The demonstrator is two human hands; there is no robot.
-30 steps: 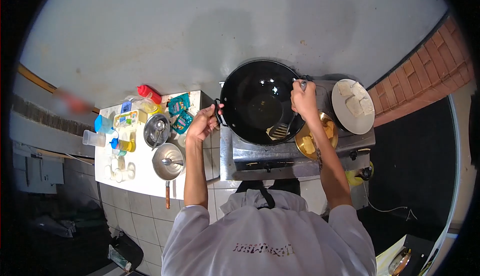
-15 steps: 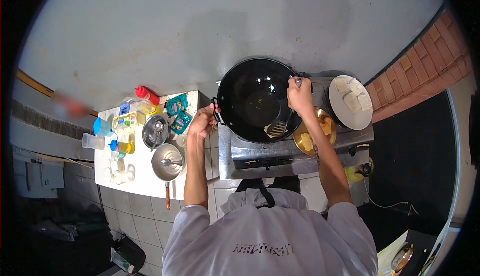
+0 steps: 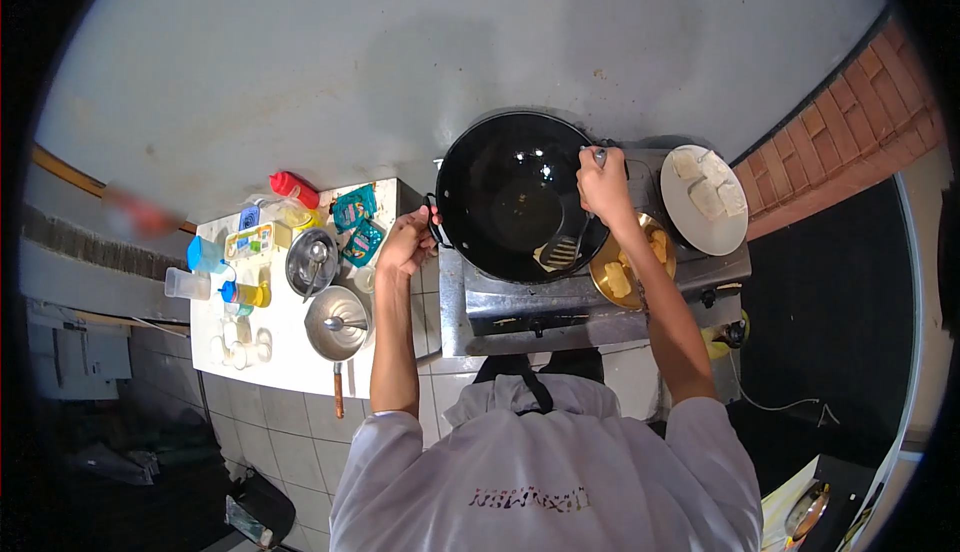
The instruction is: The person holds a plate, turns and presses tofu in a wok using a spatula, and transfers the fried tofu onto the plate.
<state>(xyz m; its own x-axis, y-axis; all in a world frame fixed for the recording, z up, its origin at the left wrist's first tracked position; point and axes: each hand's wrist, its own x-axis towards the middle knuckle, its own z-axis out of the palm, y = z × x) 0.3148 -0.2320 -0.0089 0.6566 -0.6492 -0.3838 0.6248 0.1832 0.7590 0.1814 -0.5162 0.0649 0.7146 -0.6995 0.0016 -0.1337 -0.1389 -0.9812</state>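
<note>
A large black wok (image 3: 490,167) with a little shiny liquid in its bottom rests on the steel stove (image 3: 480,317). My left hand (image 3: 405,239) is closed around the wok's left loop handle. In my right hand (image 3: 604,184) is the grip of a slotted spatula (image 3: 563,249), its dark head down inside the wok near the front wall. A pale yellowish piece (image 3: 545,257) lies at the spatula head, partly covered by it. Right of the wok, partly under my right forearm, a gold-coloured bowl (image 3: 603,290) holds several yellow pieces (image 3: 619,280).
On the right stands a white plate (image 3: 712,239) with several pale slabs (image 3: 706,198). The white table (image 3: 290,352) at left carries a saucepan (image 3: 325,324), a metal bowl (image 3: 298,277), green packets (image 3: 360,242), a red bottle (image 3: 293,189) and jars. A wall (image 3: 420,42) rises behind the stove.
The spatula head has shifted slightly to the right along the wok's front wall, with my right hand a little to the right too. My left hand keeps its hold on the handle.
</note>
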